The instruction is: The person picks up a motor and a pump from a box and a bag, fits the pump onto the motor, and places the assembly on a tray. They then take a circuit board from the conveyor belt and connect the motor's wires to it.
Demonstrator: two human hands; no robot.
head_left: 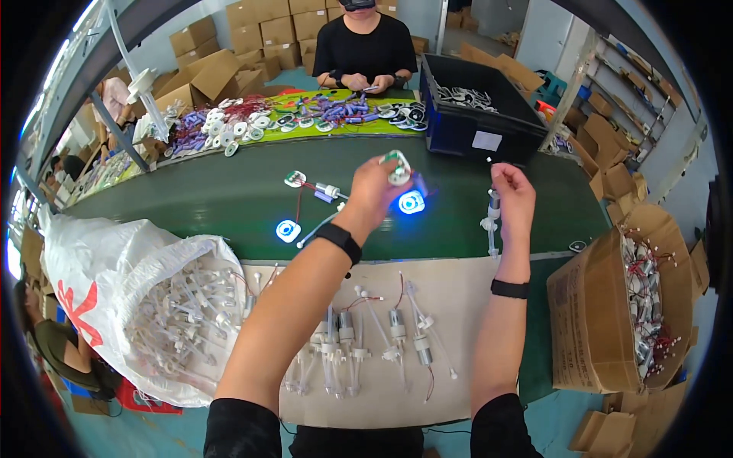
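Observation:
My left hand [372,189] is closed on a small white-rimmed green circuit board [397,168], raised above the green belt [191,183]. Just beside it a round module glows blue [411,202], with a blurred purple battery next to it. My right hand [515,195] pinches the wire of a small motor pump [493,206]; the wire's white plug [489,159] sticks out past the fingertips, and the pump hangs below them with its clear tube. To the left on the belt lies a wired assembly with a lit disc [288,230], a silver motor [327,189] and another board [295,179].
Several motor pumps [397,328] with tubes lie on the cardboard sheet [458,305] before me. A white sack [114,259] of tubed parts stands left, a carton [588,328] of motors right. A black bin [489,126] is at far right; a person [366,46] works opposite.

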